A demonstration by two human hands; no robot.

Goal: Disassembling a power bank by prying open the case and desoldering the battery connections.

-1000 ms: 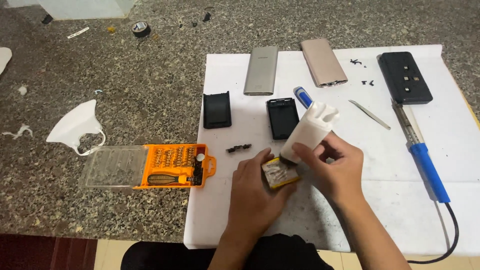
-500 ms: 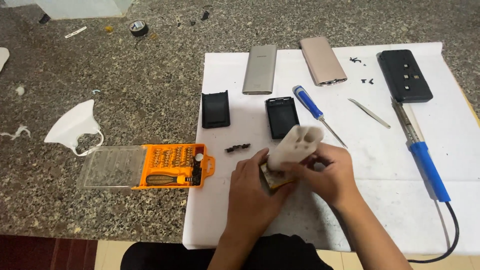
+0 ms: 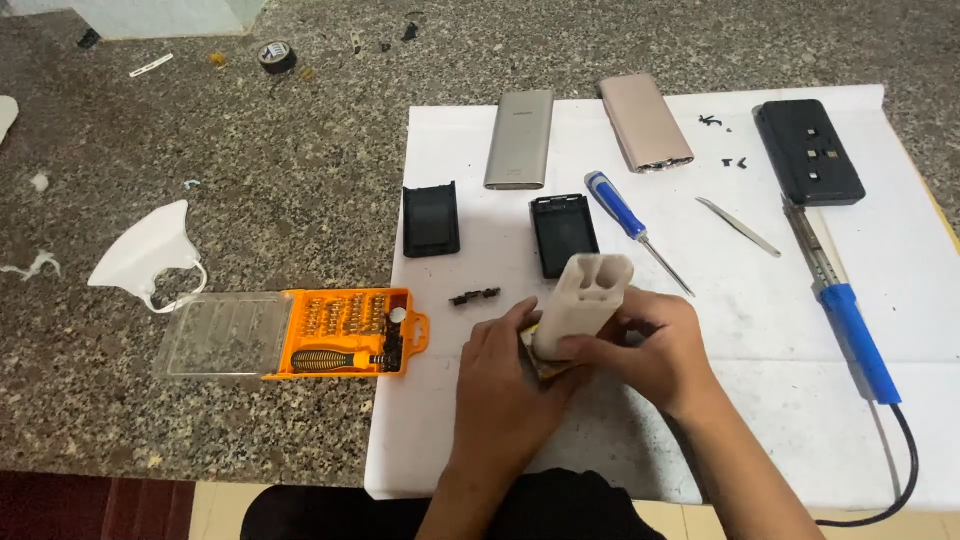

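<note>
lower centre of frame: left hand (image 3: pixel 505 385) and right hand (image 3: pixel 655 350) both grasp a white hollow casing (image 3: pixel 580 305), tilted, open end up, over the white sheet (image 3: pixel 800 400). blue screwdriver (image 3: pixel 632 225) just above; orange bit case (image 3: pixel 345 333) to the left.

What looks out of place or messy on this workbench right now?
A white face mask lies off the sheet on the stone counter, with white scraps beside it. Small black screws sit loose on the white sheet. Both hands grip an opened white casing.
</note>
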